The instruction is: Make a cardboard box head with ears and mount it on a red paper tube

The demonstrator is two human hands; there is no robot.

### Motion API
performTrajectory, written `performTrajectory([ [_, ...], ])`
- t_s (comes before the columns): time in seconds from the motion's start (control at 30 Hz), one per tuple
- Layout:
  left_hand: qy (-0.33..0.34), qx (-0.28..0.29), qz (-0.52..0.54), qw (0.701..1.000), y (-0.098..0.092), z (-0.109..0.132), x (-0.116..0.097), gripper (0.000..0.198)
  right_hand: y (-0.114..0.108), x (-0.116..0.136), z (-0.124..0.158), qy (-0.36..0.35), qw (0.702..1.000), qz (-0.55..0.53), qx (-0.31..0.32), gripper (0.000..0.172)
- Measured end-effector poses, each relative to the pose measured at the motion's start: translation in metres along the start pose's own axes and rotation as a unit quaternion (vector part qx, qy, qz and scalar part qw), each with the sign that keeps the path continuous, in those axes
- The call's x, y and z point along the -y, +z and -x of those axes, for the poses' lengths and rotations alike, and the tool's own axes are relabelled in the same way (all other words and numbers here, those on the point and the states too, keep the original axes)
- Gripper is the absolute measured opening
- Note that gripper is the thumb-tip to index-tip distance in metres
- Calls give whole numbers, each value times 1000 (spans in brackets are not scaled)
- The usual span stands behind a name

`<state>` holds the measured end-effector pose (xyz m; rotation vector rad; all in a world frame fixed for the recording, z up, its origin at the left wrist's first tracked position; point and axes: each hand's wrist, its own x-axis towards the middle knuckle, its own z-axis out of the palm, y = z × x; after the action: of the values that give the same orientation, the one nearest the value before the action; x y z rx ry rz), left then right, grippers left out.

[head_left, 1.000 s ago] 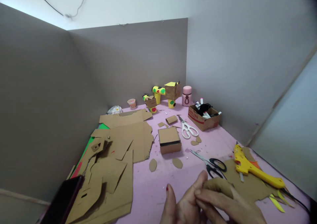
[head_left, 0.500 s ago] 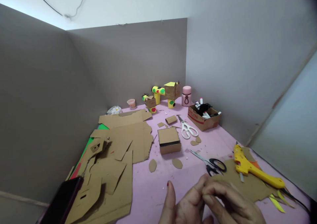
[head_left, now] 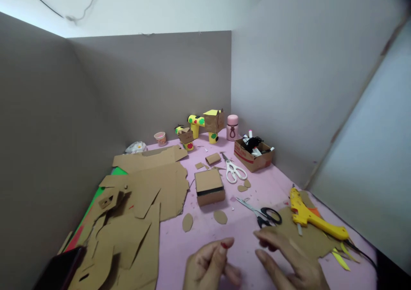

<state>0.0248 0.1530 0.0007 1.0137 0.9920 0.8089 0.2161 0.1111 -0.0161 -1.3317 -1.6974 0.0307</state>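
Observation:
My left hand (head_left: 208, 266) is above the front of the pink table, thumb drawn up against the index finger and the other fingers loosely curled. Nothing shows in its pinch. To its right, my right hand (head_left: 290, 260) has thumb and index finger spread apart and holds nothing. It is nearest the black-handled scissors (head_left: 265, 213). Beyond my hands lie two cardboard ovals, the left oval (head_left: 188, 222) and the right oval (head_left: 220, 217). A small square cardboard box (head_left: 209, 187) stands behind them.
Cut cardboard sheets (head_left: 141, 234) cover the left side, with a dark phone (head_left: 61, 266) in front. At right, a yellow glue gun (head_left: 310, 217) rests on cardboard. Farther back are white scissors (head_left: 234, 170), a marker box (head_left: 253, 155), a pink bottle (head_left: 232, 128) and yellow cardboard animals (head_left: 213, 121).
My hands were touching at the fingertips and have parted, the left moving leftward. My right hand has opened. The whole view has shifted slightly, so things appear farther left.

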Motion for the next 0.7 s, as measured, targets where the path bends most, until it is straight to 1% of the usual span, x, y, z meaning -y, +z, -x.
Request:
performTrajectory([
  [0.03, -17, -7, 6, 1000, -7, -4, 3, 28, -6, -16, 3, 13, 998, 63, 2, 21],
  [0.07, -44, -7, 29, 999, -13, -8, 6, 34, -14, -33, 6, 22, 993, 118, 10, 25],
  [0.1, -70, -4, 63, 995, -18, -10, 8, 43, -22, -51, 10, 41, 985, 168, 3, 29],
  [0.17, -101, 14, 137, 985, -23, -13, 12, 59, -39, -85, 19, 104, 960, 256, 39, 39],
  [0.27, -93, 85, 203, 971, -19, -11, 12, 75, -59, -130, 37, 151, 929, 328, 83, 49],
  [0.33, -85, 139, 218, 962, -12, -8, 9, 80, -64, -153, 47, 146, 916, 355, 115, 50],
  [0.4, -81, 178, 221, 955, -6, -6, 5, 82, -64, -170, 55, 125, 904, 386, 135, 56],
  [0.5, -78, 205, 214, 952, -2, -2, 3, 81, -59, -186, 61, 98, 892, 416, 147, 59],
  [0.53, -76, 207, 212, 952, -2, -1, 4, 78, -58, -190, 61, 92, 891, 419, 146, 58],
  [0.6, -72, 200, 206, 955, -1, 0, 7, 66, -56, -195, 60, 82, 894, 417, 142, 57],
  [0.7, -65, 165, 204, 963, 0, 3, 12, 46, -56, -200, 58, 77, 898, 408, 144, 58],
])
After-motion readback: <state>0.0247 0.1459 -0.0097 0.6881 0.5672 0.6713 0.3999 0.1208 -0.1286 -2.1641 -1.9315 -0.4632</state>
